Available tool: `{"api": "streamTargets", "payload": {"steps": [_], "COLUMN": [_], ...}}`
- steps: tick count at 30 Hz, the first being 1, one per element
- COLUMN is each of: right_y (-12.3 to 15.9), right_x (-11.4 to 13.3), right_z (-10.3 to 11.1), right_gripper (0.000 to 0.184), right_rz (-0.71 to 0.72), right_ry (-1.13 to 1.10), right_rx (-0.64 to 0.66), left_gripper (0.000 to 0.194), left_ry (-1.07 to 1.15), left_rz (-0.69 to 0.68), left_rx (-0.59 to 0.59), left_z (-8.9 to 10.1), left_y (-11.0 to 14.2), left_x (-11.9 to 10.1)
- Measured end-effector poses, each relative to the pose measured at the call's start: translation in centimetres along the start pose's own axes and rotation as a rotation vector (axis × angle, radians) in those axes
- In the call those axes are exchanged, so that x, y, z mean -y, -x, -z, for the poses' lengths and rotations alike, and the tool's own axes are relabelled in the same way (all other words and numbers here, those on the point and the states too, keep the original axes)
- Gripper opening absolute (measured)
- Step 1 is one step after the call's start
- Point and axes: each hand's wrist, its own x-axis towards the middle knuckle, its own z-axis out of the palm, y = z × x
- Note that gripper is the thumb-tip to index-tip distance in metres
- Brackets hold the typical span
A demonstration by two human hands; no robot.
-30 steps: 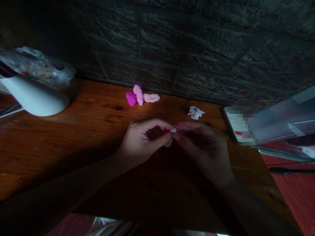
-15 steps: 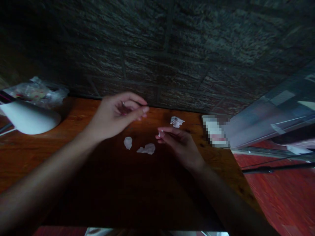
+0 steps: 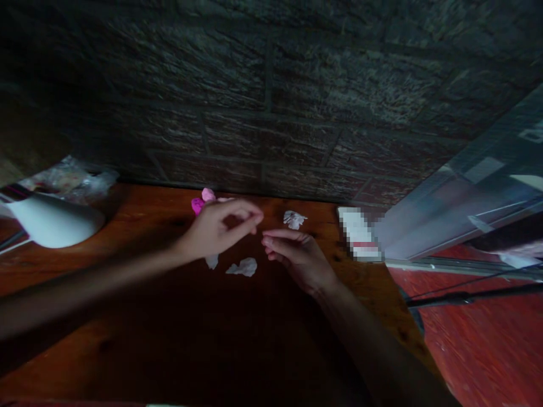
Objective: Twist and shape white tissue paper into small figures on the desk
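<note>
My left hand [image 3: 224, 227] is over the middle of the wooden table, thumb and fingertips pinched together; nothing shows clearly between them. Just to its right, my right hand [image 3: 299, 257] is also closed in a pinch, the fingertips of both hands nearly meeting. What the right fingers hold is hidden. Below the hands lie a thin white flat piece [image 3: 242, 267] and a second white piece [image 3: 212, 261], partly covered by the left hand. A ruffled whitish piece [image 3: 294, 219] sits behind the right hand. A magenta lump [image 3: 197, 206] and a pink lump [image 3: 208, 194] are partly hidden behind the left hand.
A white rounded object [image 3: 59, 220] with a dark top stands at the left, before a clear plastic bag [image 3: 80, 181]. A blurred-out flat white item [image 3: 358, 234] lies near the table's right edge, beside a glassy panel [image 3: 445, 192]. A dark stone-patterned wall [image 3: 271, 113] closes off the back.
My hands came apart, the left rising over the pink lumps, then drew close together again. The small white bit in my right fingers no longer shows. The view has shifted, the table sitting lower.
</note>
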Motion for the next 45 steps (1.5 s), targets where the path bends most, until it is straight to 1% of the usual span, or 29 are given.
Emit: {"api": "streamTargets", "payload": {"steps": [1,3,4,6,7,9,11,13,17,21,25,28,31,33,35,38,41,45], "right_y": [0.1,0.4,0.4,0.4,0.3,0.2,0.0,-0.1,-0.1,-0.2,-0.2,0.1,0.4,0.4,0.3,0.2,0.4,0.6], "right_x": [0.1,0.2,0.2,-0.1,-0.3,-0.5,-0.7,-0.8,-0.8,-1.3,-1.6,-1.2,-0.9,-1.0,-1.2,-1.6,-1.5,-1.5], "right_z": [-0.1,-0.2,-0.3,-0.2,-0.1,0.0,0.1,0.0,-0.5,-0.4,-0.1,-0.2,-0.5,-0.6,-0.5,-0.4,-0.5,-0.6], "right_gripper": [0.025,0.024,0.027,0.035,0.034,0.028,0.025,0.026,0.024,0.024,0.031,0.03,0.028,0.027,0.027,0.026,0.025,0.024], "right_rz": [0.008,0.005,-0.005,-0.011,-0.004,0.015,0.042,0.031,-0.004,0.004,0.014,0.012,0.011,0.032,0.042,0.014,-0.025,-0.02], "right_ry": [0.002,0.01,0.02,0.046,0.064,0.122,0.186,0.201,0.216,0.224,0.217,0.252,0.251,0.23,0.226,0.239,0.228,0.219], "right_rx": [-0.012,-0.028,-0.018,0.024,0.041,0.064,0.069,0.085,0.101,0.108,0.123,0.155,0.157,0.148,0.159,0.199,0.24,0.229], "left_gripper": [0.008,0.008,0.007,0.008,0.009,0.012,0.013,0.013,0.011,0.006,0.007,0.007,0.005,0.005,0.006,0.006,0.007,0.007], "left_ry": [-0.038,-0.113,-0.142,-0.153,-0.166,-0.177,-0.179,-0.176,-0.184,-0.19,-0.184,-0.178,-0.152,-0.117,-0.077,-0.066,-0.128,-0.17], "left_rz": [0.034,0.093,0.103,0.108,0.097,0.063,0.02,-0.004,0.012,0.023,0.031,0.04,0.08,0.126,0.154,0.18,0.195,0.084], "left_rx": [0.037,-0.039,-0.093,-0.181,-0.229,-0.27,-0.269,-0.247,-0.225,-0.213,-0.219,-0.216,-0.196,-0.159,-0.15,-0.206,-0.261,-0.265], "left_z": [0.3,1.0,1.2,1.6,1.7,1.8,2.0,2.2,2.5,2.4,1.9,1.4,0.8,0.3,-0.2,-0.8,-1.2,-1.2], "left_y": [2.0,5.2,6.4,7.9,8.3,8.8,9.0,9.2,9.3,9.2,9.1,8.7,8.0,7.3,6.8,6.6,7.2,8.2], "left_x": [0.1,0.3,0.4,0.5,0.6,0.7,0.8,1.0,1.0,0.9,0.9,0.8,0.2,-0.4,-0.9,-1.0,-0.8,-0.7]}}
